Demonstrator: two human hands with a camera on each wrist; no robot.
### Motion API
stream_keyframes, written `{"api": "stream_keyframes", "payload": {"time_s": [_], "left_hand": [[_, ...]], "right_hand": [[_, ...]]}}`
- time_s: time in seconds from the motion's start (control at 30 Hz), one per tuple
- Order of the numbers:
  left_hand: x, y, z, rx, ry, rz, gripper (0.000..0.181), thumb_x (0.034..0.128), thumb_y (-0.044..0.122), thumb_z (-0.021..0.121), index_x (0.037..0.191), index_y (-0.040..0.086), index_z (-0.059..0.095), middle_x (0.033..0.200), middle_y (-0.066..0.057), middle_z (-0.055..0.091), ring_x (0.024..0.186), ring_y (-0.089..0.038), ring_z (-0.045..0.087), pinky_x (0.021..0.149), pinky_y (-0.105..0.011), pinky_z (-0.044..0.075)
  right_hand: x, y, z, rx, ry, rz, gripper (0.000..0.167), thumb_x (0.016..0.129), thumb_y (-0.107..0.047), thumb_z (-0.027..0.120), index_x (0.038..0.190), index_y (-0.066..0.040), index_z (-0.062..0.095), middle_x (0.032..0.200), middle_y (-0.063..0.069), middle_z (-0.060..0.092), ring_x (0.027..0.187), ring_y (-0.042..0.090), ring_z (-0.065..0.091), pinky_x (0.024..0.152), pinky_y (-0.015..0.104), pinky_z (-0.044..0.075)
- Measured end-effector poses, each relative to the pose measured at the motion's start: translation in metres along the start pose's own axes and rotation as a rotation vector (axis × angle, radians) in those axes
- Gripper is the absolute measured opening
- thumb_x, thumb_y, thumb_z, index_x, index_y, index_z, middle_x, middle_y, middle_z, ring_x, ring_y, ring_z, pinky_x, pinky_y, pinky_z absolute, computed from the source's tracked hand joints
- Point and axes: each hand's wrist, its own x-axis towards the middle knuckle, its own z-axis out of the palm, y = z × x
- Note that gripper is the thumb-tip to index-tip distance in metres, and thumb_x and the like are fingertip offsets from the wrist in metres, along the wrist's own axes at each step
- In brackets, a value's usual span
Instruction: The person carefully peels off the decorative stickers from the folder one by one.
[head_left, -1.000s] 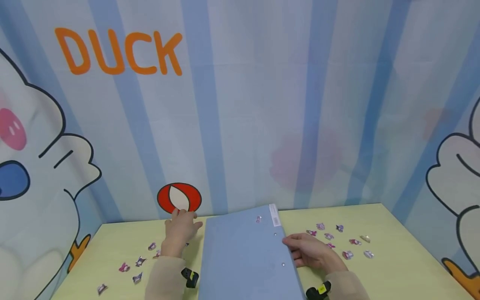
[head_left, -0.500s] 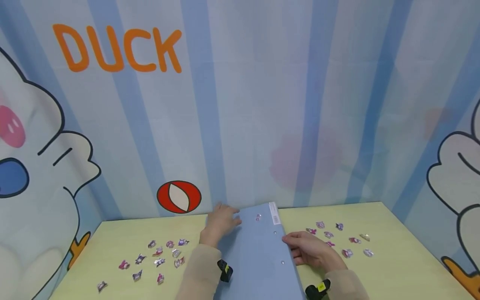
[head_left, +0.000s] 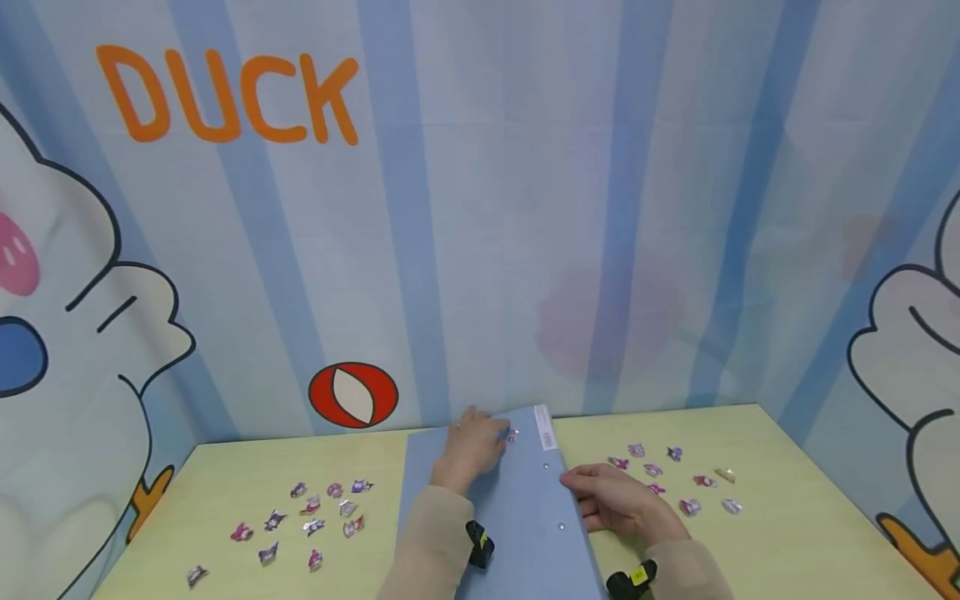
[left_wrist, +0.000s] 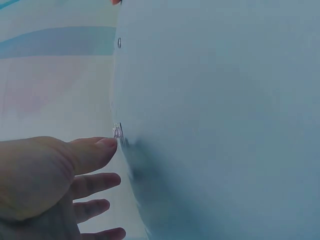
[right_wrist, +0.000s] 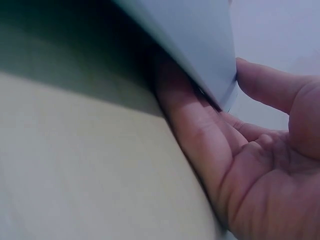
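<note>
A light blue file folder [head_left: 525, 533], with a white barcode label [head_left: 544, 427] in its far right corner and two rivets, lies on the table, its right side slightly raised. Over its far part is my left hand [head_left: 472, 450], fingers spread. The thumb tip reaches a small shiny sticker [head_left: 513, 435] near the label; in the left wrist view thumb and sticker [left_wrist: 118, 131] meet or nearly so. My right hand [head_left: 630, 502] grips the folder's right edge. In the right wrist view its thumb [right_wrist: 260, 82] rests at the edge, with fingers underneath, partly hidden.
Several small shiny stickers, some like this purple-pink one [head_left: 313, 527], are scattered left of the folder. More, such as a pink one [head_left: 690, 507], lie to its right. The pale yellow table [head_left: 787, 542] ends at a printed cloth backdrop [head_left: 495, 208].
My left hand has moved right from the table left of the folder, across the folder, to the small sticker near the label. The right hand keeps its grip on the edge.
</note>
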Motion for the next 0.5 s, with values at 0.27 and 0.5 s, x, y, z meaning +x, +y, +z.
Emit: {"api": "stream_keyframes", "payload": {"time_s": [0.27,0.5], "left_hand": [[0.0007,0.0038,0.0002,-0.030,0.049,0.012,0.020,0.0938,0.016,0.066,0.112,0.016,0.073,0.120,-0.008,0.063,0.125,-0.032,0.047,0.096,-0.058,0.039],[0.0052,0.0078,0.0028,-0.061,0.146,0.015,0.004,0.0900,0.018,0.072,0.092,0.015,0.075,0.096,-0.002,0.063,0.101,-0.025,0.054,0.081,-0.049,0.044]], "right_hand": [[0.0016,0.0006,0.0002,0.007,-0.013,-0.001,0.041,0.101,-0.025,0.054,0.126,0.007,0.055,0.104,0.021,0.069,0.090,0.030,0.071,0.074,0.040,0.056],[0.0021,0.0000,-0.0002,-0.002,-0.001,0.003,0.042,0.100,-0.027,0.055,0.126,0.006,0.055,0.105,0.021,0.069,0.090,0.030,0.070,0.074,0.040,0.056]]}}
